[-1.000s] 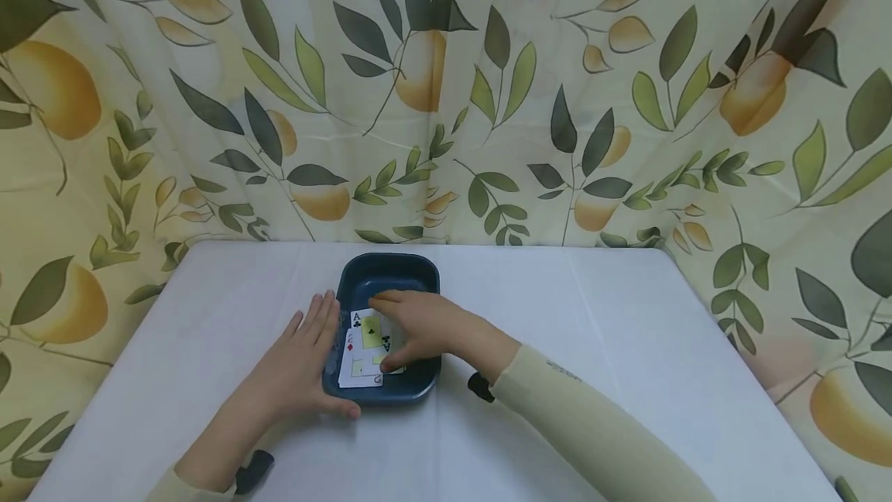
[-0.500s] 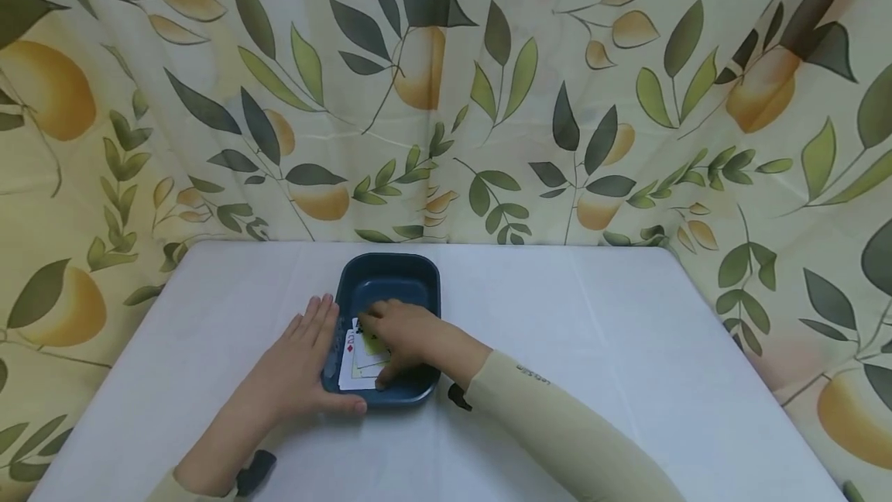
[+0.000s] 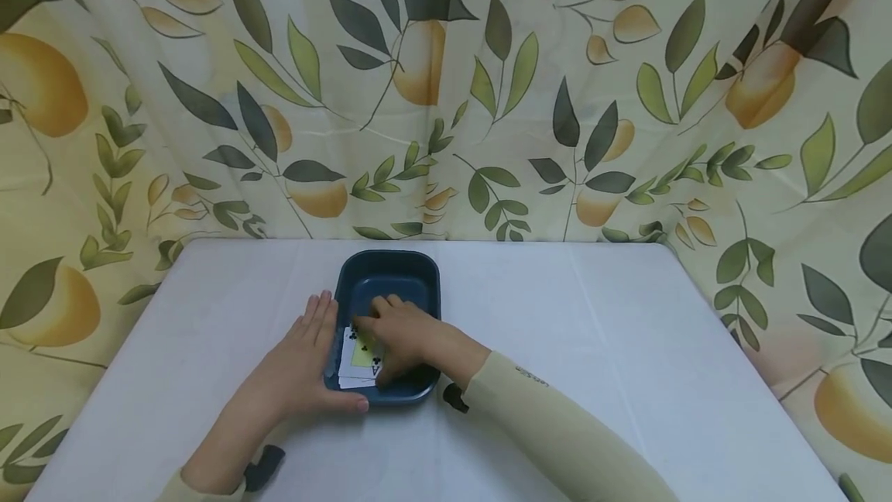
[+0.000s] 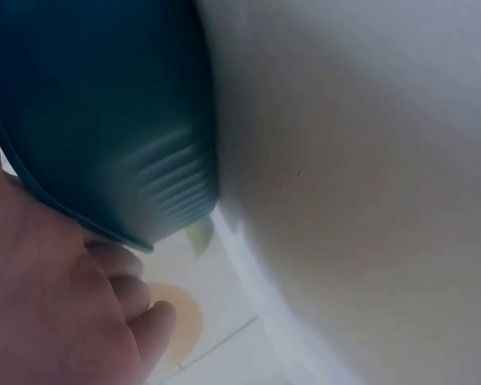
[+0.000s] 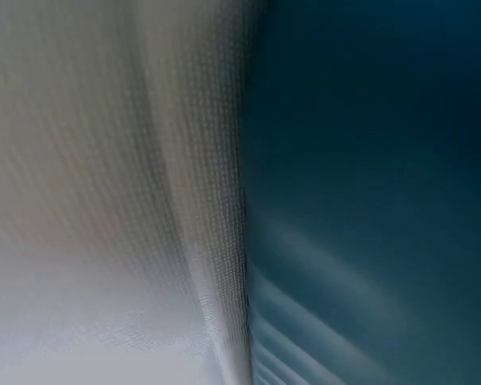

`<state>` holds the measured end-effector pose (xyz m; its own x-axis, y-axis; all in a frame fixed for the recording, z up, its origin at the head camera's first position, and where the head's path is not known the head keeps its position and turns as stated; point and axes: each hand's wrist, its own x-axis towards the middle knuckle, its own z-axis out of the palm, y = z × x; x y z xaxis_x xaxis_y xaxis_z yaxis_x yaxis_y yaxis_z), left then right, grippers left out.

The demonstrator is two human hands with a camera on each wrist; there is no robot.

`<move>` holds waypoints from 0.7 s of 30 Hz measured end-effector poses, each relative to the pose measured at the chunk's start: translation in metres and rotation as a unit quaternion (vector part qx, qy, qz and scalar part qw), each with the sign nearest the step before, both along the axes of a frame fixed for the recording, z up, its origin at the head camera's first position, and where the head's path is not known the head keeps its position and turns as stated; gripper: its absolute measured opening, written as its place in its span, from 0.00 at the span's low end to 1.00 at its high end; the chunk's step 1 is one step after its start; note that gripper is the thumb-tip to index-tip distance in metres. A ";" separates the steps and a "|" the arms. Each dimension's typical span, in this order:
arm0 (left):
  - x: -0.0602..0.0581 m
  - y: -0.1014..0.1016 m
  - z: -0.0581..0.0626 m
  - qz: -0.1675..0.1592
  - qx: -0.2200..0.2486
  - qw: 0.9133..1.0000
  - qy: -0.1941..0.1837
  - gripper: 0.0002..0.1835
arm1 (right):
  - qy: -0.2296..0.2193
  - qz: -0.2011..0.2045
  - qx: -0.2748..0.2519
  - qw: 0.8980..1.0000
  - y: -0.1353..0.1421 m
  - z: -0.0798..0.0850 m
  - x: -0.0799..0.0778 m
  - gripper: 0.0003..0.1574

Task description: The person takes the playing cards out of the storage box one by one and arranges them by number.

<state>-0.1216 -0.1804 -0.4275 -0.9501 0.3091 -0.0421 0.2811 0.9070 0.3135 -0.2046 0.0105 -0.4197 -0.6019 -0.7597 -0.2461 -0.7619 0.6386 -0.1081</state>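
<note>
A dark blue tray [image 3: 390, 273] stands on the white-covered table, and a few playing cards [image 3: 364, 350] lie face up in its near left part. The top card shows clubs and a yellow panel. Reaching into the tray, my right hand [image 3: 407, 335] grips the cards, fingers at their far edge and thumb by their near edge; it hides their right side. My left hand [image 3: 293, 370] rests against the tray's left rim with straight fingers, thumb along the near left corner. The left wrist view shows the ribbed tray wall [image 4: 168, 176] beside that hand.
White cloth covers the table [image 3: 557, 316]. Behind it hangs a curtain [image 3: 509, 138] printed with fruit and leaves. The right wrist view is filled by the tray's outer wall [image 5: 369, 176] and the pale cloth [image 5: 88, 200].
My right hand has moved down and left within the tray and closed on the cards. The ace of clubs has slid left and nearer, over the diamond card. The left hand stays at the tray.
</note>
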 end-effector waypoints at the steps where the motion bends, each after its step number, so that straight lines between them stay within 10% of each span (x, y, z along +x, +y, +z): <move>1: 0.000 0.000 0.000 0.000 0.003 1.000 -0.001 0.80 | -0.002 0.000 0.000 1.000 0.001 0.000 0.000 0.62; 21: 0.000 -0.002 0.002 -0.005 0.009 1.000 -0.013 0.81 | 0.072 0.020 0.004 0.997 -0.003 -0.003 0.006 0.50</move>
<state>-0.1221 -0.1826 -0.4255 -0.9455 0.3200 -0.0606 0.2825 0.8984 0.3363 -0.1983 0.0071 -0.4229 -0.6005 -0.7823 -0.1654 -0.7942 0.6076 0.0093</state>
